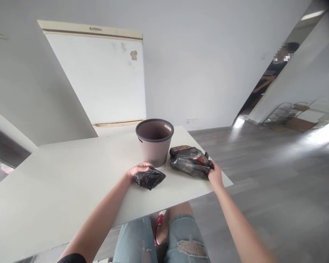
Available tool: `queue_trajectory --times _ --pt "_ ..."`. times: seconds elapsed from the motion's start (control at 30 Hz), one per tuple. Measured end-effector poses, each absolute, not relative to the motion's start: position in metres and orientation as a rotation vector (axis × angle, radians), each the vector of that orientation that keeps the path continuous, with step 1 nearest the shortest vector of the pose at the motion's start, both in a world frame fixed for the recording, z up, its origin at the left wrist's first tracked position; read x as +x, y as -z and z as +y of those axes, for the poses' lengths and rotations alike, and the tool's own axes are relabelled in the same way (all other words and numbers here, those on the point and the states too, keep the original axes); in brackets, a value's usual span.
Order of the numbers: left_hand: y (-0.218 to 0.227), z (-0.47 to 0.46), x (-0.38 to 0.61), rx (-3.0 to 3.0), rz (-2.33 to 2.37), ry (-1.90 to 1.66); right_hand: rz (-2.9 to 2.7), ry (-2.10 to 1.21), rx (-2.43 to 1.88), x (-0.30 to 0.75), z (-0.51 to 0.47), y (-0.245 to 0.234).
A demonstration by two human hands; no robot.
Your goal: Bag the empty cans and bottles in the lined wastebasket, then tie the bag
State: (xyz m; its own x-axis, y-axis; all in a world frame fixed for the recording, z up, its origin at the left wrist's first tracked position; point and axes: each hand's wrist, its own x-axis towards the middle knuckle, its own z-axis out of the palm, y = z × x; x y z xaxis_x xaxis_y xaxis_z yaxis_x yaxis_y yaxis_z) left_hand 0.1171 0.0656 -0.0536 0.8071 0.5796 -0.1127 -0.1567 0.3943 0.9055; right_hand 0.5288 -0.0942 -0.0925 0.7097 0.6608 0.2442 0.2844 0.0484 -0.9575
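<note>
My left hand (138,170) is closed on a small crumpled black plastic bag (150,178), just in front of the bin. At the table's right side my right hand (215,174) grips the gathered end of a fuller black plastic bag (189,161). That bag lies on its side, and reddish and brown contents show faintly through the thin plastic. Between and behind the two bags stands an upright pinkish-grey trash bin (155,149) with a dark rim and cut-out handles. No bag lines the part of its inside that I can see.
Everything stands on a white table (79,182), whose right edge is close to my right hand. A white fridge (106,76) is behind it against the wall. A person (268,78) is in the doorway at far right, near a wire rack (283,111) on the grey floor.
</note>
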Motion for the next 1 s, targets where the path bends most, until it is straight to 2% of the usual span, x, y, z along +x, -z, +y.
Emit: queue_trajectory --times 0.13,0.33,0.6,0.67,0.73,0.87,1.0 --pt "0.023 0.039 0.117 1.132 0.427 -0.614 -0.831 -0.337 -1.527 0.526 -0.098 0.088" --pt "-0.03 -0.042 0.101 0.945 0.603 -1.052 -0.74 -0.399 -1.399 0.513 -0.105 0.076" --pt "-0.053 -0.104 0.069 1.074 0.787 -1.28 -0.624 -0.412 -1.191 0.515 -0.118 0.073" --pt "-0.057 -0.108 0.059 1.15 0.81 -1.327 -0.618 -0.326 -1.156 0.515 -0.124 0.076" --pt "-0.059 -0.112 0.048 1.178 0.835 -1.372 -0.577 -0.067 -1.148 0.508 -0.131 0.07" --pt "-0.055 -0.12 0.034 1.188 0.897 -1.436 -0.743 0.439 -1.175 0.458 -0.129 0.019" --pt "-0.045 -0.125 0.035 1.245 0.931 -1.462 -1.633 0.324 -1.294 0.381 -0.099 -0.058"
